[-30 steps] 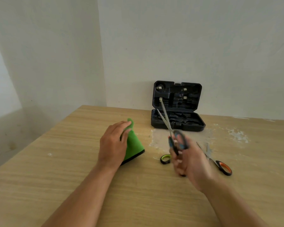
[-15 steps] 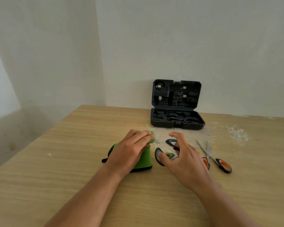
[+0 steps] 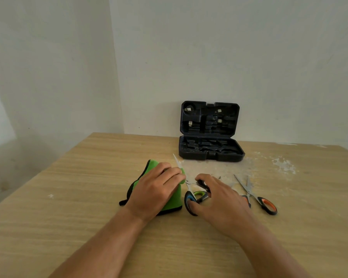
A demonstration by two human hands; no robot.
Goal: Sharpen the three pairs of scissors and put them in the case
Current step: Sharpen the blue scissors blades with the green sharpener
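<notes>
A green sharpener with a black base [image 3: 174, 199] lies on the wooden table [image 3: 72, 201], and my left hand [image 3: 157, 189] presses down on top of it. My right hand [image 3: 215, 199] grips the black, blue and green handles of a pair of scissors [image 3: 191, 194]. One blade runs through the sharpener's right side, its tip pointing up and away past my left fingers. An orange-handled pair of scissors [image 3: 257, 197] lies open to the right. The black case [image 3: 209, 135] stands open at the back against the wall.
White powdery marks [image 3: 283, 165] cover the table to the right of the case. White walls [image 3: 249, 57] close off the back and the left. A small white chip [image 3: 50, 196] lies on the table at the left.
My right hand brought the scissors down from the air beside the sharpener. My left hand turned the sharpener and now holds it down, and one blade has slid into it.
</notes>
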